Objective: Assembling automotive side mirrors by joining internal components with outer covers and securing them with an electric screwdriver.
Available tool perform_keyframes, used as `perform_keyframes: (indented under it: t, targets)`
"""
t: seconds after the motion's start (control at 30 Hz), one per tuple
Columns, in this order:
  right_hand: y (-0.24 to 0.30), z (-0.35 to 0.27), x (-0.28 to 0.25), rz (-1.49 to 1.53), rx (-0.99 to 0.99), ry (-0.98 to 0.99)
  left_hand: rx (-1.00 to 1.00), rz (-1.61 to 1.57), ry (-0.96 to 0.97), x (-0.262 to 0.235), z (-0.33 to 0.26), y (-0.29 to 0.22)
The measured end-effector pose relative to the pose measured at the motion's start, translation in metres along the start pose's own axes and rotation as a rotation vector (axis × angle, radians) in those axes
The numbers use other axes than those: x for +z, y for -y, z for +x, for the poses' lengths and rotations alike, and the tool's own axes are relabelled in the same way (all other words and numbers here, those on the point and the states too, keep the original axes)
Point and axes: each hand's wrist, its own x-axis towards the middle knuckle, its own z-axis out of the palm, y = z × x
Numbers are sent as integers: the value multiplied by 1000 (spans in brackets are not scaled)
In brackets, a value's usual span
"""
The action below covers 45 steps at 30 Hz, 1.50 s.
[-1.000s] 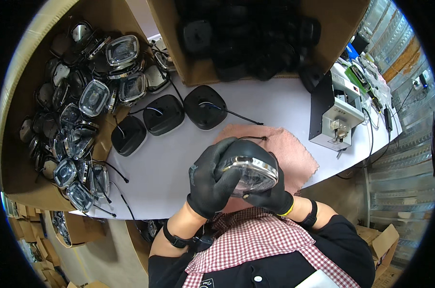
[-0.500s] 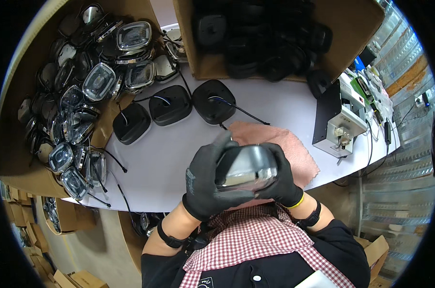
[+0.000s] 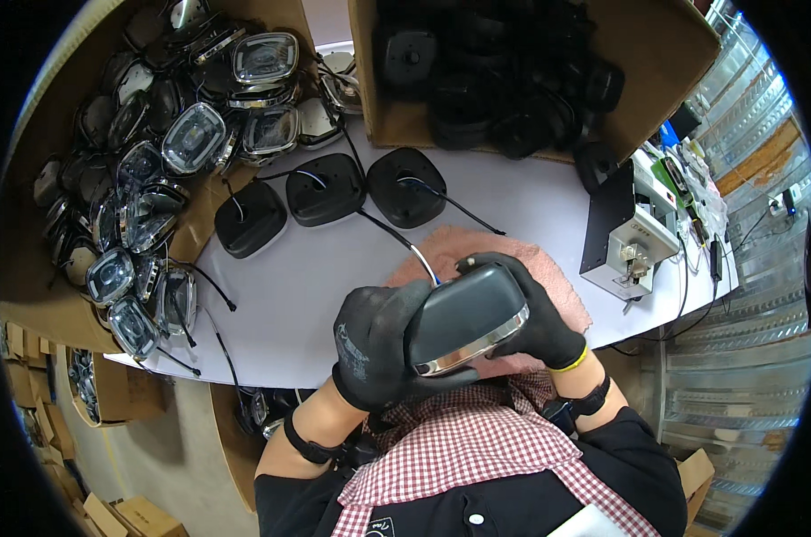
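Both my hands wear dark gloves and hold one lamp (image 3: 470,313) with a black housing and a shiny chrome rim. My left hand (image 3: 374,345) is closed round its left side, my right hand (image 3: 541,318) round its right. The black side wall faces up and the chrome edge lies toward me; the lens face is hidden. A cable (image 3: 403,240) runs from its back toward the far left. Beneath the hands a pink cloth (image 3: 562,286) is spread on the white table (image 3: 289,309). Beyond it, three black housings (image 3: 325,190) lie in a row, their cables sticking up.
A cardboard box heaped with chrome-rimmed lamps (image 3: 193,139) stands at the left. Another cardboard box (image 3: 674,67) at the back holds black housings (image 3: 459,80). On the right are a small black-and-white machine (image 3: 633,237) and cables. More boxes (image 3: 123,394) stand on the floor.
The lamp has been turned in my hands: its glossy face was toward me, and now the black housing wall shows with its cable behind. My right hand has shifted slightly right.
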Motion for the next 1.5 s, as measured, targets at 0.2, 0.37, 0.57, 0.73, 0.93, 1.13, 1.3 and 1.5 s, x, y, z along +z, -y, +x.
perform_keyframes:
  t: [0.2, 0.37, 0.57, 0.73, 0.93, 1.13, 1.3, 1.5]
  targets:
    - [27, 16, -12, -128, -59, 133, 63, 36, 11, -2, -7, 6]
    - [3, 8, -5, 374, 239, 33, 23, 438, -81, -20, -42, 44]
    - [9, 20, 2, 364, 286, -21, -156, 385, -6, -39, -37, 79]
    - [7, 21, 4, 293, 254, -107, -215, 157, -12, -19, -38, 84]
    - [12, 30, 13, 233, 281, -55, -206, 364, 25, -44, -50, 68]
    - [7, 31, -7, 169, 314, -116, -596, 582, -602, -129, -113, 99]
    - [13, 46, 2, -85, 197, -63, -676, 433, -340, -131, -93, 62]
    - [1, 61, 40, -176, 48, 117, -337, 402, 27, -90, -58, 63]
